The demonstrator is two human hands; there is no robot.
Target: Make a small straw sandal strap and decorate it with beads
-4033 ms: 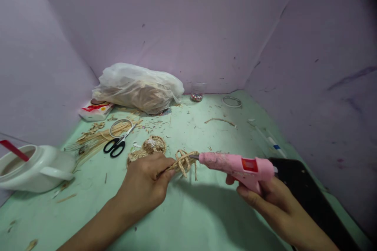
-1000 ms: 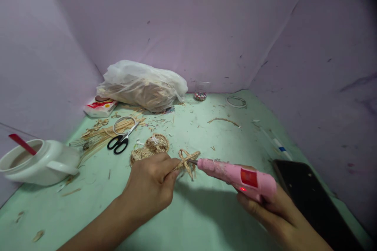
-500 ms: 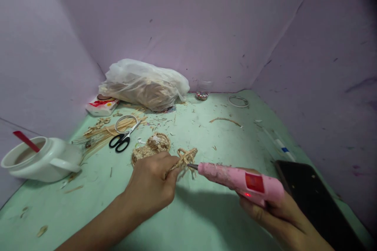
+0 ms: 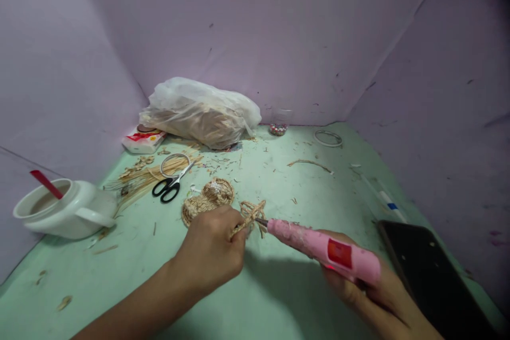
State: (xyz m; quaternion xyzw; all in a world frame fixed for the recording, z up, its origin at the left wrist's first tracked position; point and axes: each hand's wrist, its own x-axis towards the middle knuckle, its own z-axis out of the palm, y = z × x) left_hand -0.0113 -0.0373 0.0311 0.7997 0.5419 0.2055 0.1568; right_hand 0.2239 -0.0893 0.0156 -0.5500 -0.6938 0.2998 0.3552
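Between thumb and fingers, my left hand [image 4: 213, 252] pinches a looped piece of braided straw cord [image 4: 253, 213], its loops and frayed ends sticking out to the right. My right hand [image 4: 366, 292] is wrapped around a pink hot glue gun [image 4: 319, 247] with a small red light glowing on it. The metal nozzle meets the straw cord, though whether glue is coming out is too small to see. Just behind my left hand lies a coiled, woven straw piece [image 4: 209, 196] with whitish beads on top, partly hidden by that hand.
Scissors [image 4: 169, 188] and a white ring lie on straw strands at left, near a white pot [image 4: 75, 210] with a red stick. Behind are a plastic bag [image 4: 203, 114], a tissue pack [image 4: 144, 142] and a bead jar [image 4: 278, 128]. A dark phone [image 4: 422, 271] lies at right.
The whole view has shifted slightly, so most things sit a little further right. The glue gun's nozzle stays at the straw cord, and both hands keep their holds.
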